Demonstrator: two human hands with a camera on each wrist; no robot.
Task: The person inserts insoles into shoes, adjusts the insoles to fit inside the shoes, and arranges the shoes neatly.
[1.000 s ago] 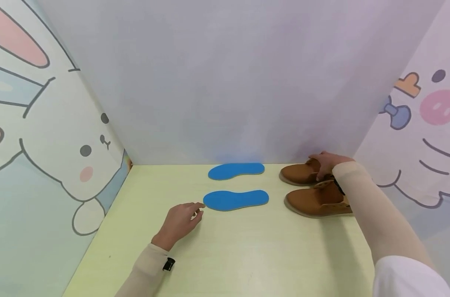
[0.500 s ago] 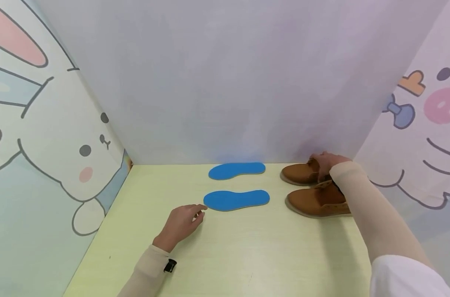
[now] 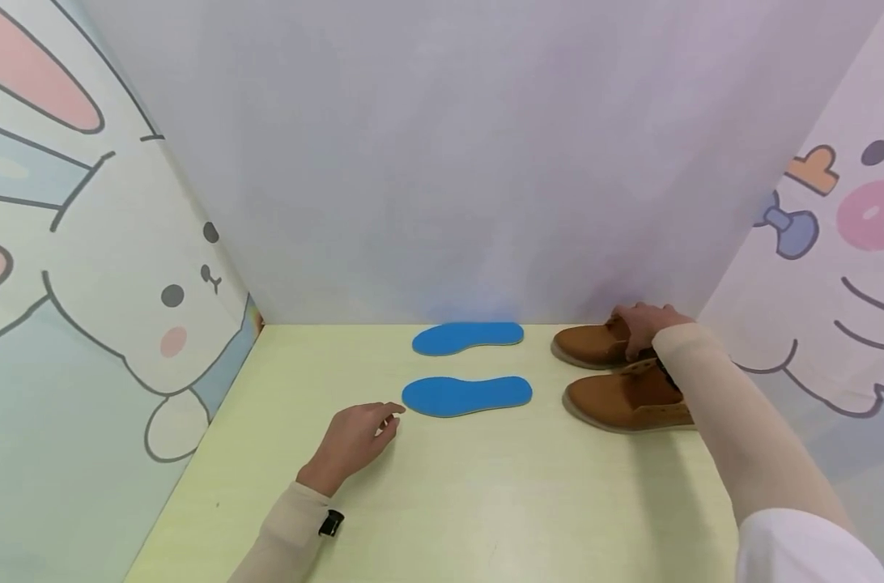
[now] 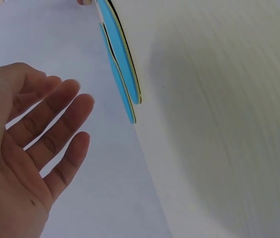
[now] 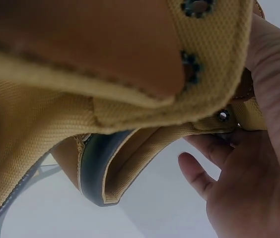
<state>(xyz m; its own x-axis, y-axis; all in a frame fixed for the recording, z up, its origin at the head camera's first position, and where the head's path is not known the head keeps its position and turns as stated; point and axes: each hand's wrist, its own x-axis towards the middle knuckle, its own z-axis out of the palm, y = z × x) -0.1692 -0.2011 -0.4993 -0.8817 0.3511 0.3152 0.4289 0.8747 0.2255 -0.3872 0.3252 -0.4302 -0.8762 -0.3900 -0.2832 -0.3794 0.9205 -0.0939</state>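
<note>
Two brown lace-up shoes lie side by side at the right, toes to the left: a far shoe [image 3: 588,343] by the back wall and a near shoe [image 3: 609,398]. My right hand [image 3: 642,325] grips the far shoe's upper around its opening; part of the grip is hidden by the near shoe's flap [image 5: 224,59] in the right wrist view. Two blue insoles lie flat in the middle, a far insole [image 3: 467,337] and a near insole [image 3: 467,395]. My left hand [image 3: 358,437] hovers beside the near insole's left end, fingers loosely bent, holding nothing.
A pale yellow tabletop [image 3: 471,502] bears everything. A grey back wall [image 3: 442,162] stands right behind the far insole and far shoe. Side walls carry a cartoon rabbit [image 3: 172,316] on the left and a cartoon pig [image 3: 879,214] on the right.
</note>
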